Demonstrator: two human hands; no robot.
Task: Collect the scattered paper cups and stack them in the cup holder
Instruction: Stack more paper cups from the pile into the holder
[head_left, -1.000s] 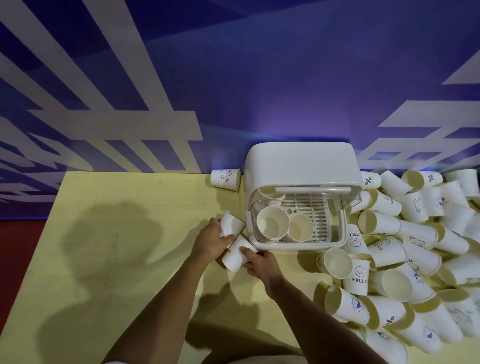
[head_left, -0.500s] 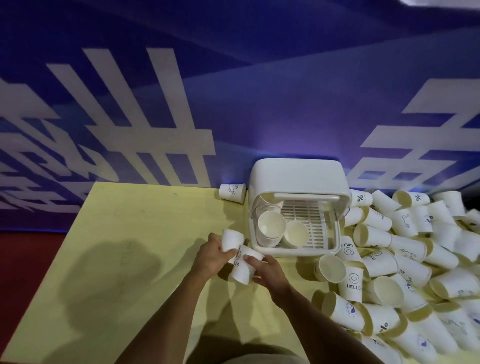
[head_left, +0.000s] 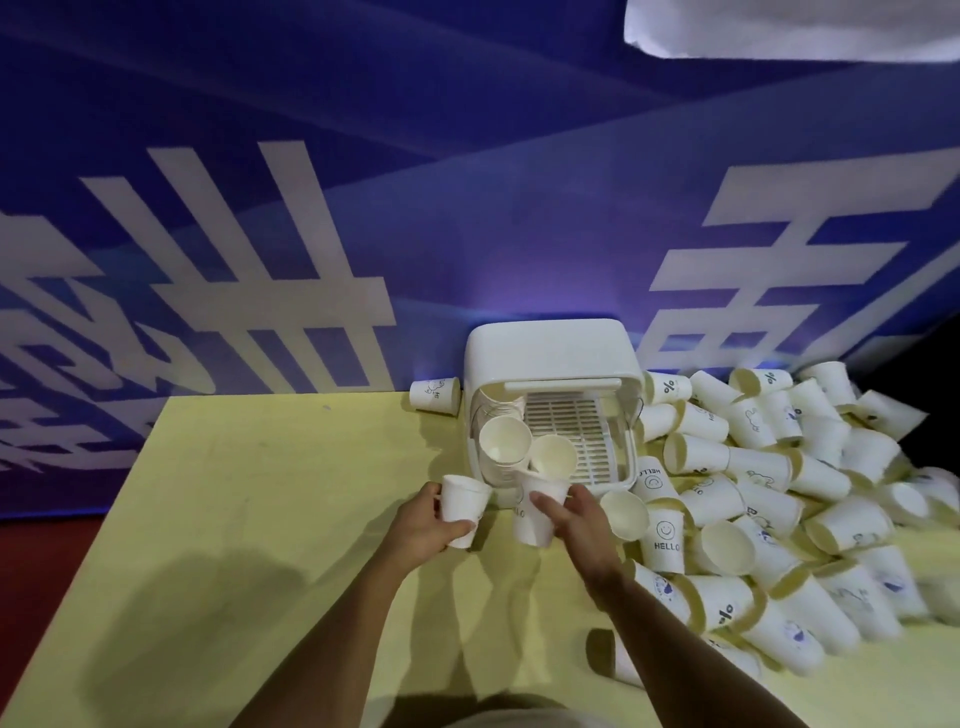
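Item: cup holder (head_left: 550, 349), white plastic, lidded, with a slatted tray, standing at the far edge of the yellow surface (head_left: 249, 519) against a blue wall (head_left: 467, 218) bearing large white characters.
Contents: two stacks of paper cups, mouths facing the camera, left stack (head_left: 505, 440) and right stack (head_left: 554, 455).
Left hand (head_left: 423, 526): fingers curled round one plain white cup (head_left: 464, 506), upright, just left of the holder's front.
Right hand (head_left: 577, 519): fingers wrapped round a second cup (head_left: 535, 514), its rim at the holder's front edge; its print is partly covered.
Loose stock: a heap of cups (head_left: 789, 467) right of the holder, mostly on their sides. One reads "HELLO" under a smiley (head_left: 665, 541); another shows "%" (head_left: 669, 387).
Single cup (head_left: 435, 395) lying left of the holder, print unclear.
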